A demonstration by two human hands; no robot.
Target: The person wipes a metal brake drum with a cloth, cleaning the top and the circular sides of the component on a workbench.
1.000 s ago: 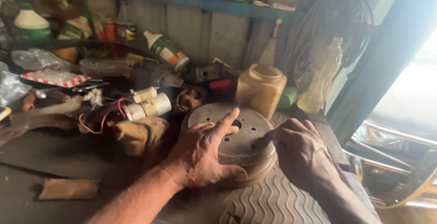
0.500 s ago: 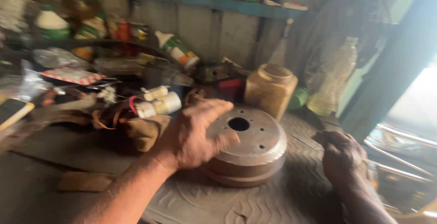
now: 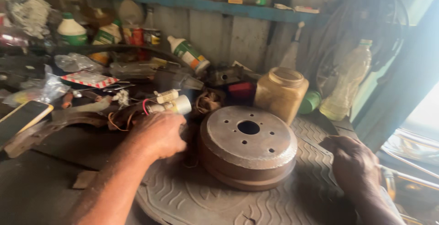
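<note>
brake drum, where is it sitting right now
In the head view the brake drum sits centre-right on the ribbed rubber mat, between the left hand and right hand, before the amber plastic jar.

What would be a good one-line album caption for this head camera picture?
A rusty round metal brake drum sits on a grey ribbed rubber mat, left hand beside it, right hand apart.

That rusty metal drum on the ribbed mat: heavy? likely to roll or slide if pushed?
The drum looks like thick solid metal, so probably heavy for its size and rigid. It sits flat on its wide face, so rolling or tipping seems unlikely. The ribbed mat under it would likely resist sliding. Neither the left hand nor the right hand touches it.
</note>
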